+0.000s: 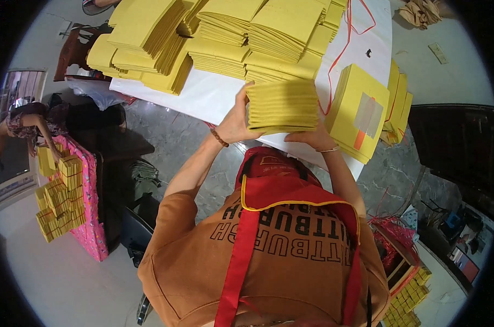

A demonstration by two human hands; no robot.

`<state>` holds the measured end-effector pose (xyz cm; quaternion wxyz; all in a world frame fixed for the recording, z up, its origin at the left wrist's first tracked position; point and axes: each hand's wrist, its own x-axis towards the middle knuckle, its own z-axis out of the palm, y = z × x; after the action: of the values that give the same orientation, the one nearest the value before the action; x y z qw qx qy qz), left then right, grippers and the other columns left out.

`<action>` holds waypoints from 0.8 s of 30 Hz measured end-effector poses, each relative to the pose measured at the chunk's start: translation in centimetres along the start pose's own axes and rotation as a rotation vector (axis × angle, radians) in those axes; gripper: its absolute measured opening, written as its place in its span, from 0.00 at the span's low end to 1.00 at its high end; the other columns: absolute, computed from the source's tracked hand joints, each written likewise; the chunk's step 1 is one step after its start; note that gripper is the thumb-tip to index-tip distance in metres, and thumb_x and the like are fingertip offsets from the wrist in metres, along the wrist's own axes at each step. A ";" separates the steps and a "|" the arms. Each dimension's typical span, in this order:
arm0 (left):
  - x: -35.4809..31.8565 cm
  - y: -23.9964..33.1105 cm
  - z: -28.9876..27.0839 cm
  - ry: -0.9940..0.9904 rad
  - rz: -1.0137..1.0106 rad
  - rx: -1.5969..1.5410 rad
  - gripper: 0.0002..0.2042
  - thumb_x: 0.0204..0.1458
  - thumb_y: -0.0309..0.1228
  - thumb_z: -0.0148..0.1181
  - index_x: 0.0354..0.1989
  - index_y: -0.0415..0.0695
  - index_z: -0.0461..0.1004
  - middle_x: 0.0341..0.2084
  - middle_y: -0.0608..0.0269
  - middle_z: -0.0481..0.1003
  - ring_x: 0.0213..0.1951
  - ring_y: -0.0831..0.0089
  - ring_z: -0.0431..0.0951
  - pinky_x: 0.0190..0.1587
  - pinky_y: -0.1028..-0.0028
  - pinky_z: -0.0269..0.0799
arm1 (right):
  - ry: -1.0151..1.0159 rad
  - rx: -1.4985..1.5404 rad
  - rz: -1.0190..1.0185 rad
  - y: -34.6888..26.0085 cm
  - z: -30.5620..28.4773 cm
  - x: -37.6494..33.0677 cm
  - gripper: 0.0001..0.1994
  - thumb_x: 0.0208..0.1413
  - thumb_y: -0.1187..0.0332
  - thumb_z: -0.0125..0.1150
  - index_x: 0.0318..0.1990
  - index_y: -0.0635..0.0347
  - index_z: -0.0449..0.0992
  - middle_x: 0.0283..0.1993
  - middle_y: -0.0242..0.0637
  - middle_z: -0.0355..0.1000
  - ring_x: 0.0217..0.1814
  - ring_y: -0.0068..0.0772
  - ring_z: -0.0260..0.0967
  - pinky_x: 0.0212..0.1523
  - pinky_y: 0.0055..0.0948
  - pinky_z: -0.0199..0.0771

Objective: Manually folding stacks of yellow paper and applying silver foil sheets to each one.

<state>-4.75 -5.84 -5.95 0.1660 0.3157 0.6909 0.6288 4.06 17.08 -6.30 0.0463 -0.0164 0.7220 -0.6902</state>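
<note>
Both hands grasp one stack of yellow paper sheets [283, 106], lifted at the near edge of the white table [208, 98]. Left hand [237, 122] clamps the stack's left end, thumb on the side, fingers reaching up over the top corner; a beaded bracelet [219, 138] sits on that wrist. Right hand [308, 137] is under the stack's lower right corner, palm up against the bottom sheets, with a thin bangle [327, 149] on the wrist. The stack lies between the two hands, level, edges squared, its far side close to the larger piles. Beyond the hands, further across the table, many fanned piles of yellow paper [225, 38] cover the surface. Just right of the right hand a bundle of yellow sheets [356, 111] stands tilted on edge, with a grey and orange tape patch [368, 117] on its face. A red string [345, 43] loops over the table beyond the right hand. Below the hands: orange shirt and red apron straps [268, 191]. Far to the left of the left hand, another person [23, 128] bends over small yellow bundles [59, 191] on a pink cloth-covered surface [91, 218].
</note>
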 end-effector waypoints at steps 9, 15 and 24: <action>0.6 -4.0 1.7 -0.093 0.159 0.352 0.53 0.37 0.41 0.69 0.62 0.31 0.36 0.55 0.39 0.56 0.57 0.45 0.57 0.60 0.57 0.52 | -0.049 -0.415 -0.029 5.1 0.0 -1.5 0.60 0.33 0.61 0.75 0.66 0.61 0.30 0.67 0.47 0.42 0.67 0.40 0.45 0.66 0.33 0.46; -0.4 -8.9 1.4 -0.211 0.254 0.691 0.55 0.38 0.44 0.68 0.63 0.30 0.32 0.56 0.33 0.52 0.56 0.43 0.56 0.60 0.56 0.51 | 0.057 -0.300 -0.214 3.3 1.5 -1.3 0.41 0.41 0.60 0.69 0.59 0.58 0.48 0.59 0.42 0.58 0.61 0.41 0.55 0.61 0.35 0.54; -0.7 0.0 2.9 0.028 -0.058 0.202 0.47 0.32 0.41 0.72 0.58 0.37 0.47 0.49 0.44 0.65 0.52 0.54 0.68 0.52 0.65 0.65 | 0.047 -0.387 -0.146 2.1 0.2 -1.9 0.44 0.37 0.67 0.73 0.61 0.63 0.51 0.58 0.41 0.58 0.59 0.35 0.56 0.59 0.32 0.59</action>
<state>-2.45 -4.06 -6.49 0.1416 0.3017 0.7620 0.5552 6.06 17.13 -8.32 -0.0249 -0.0610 0.8389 -0.5403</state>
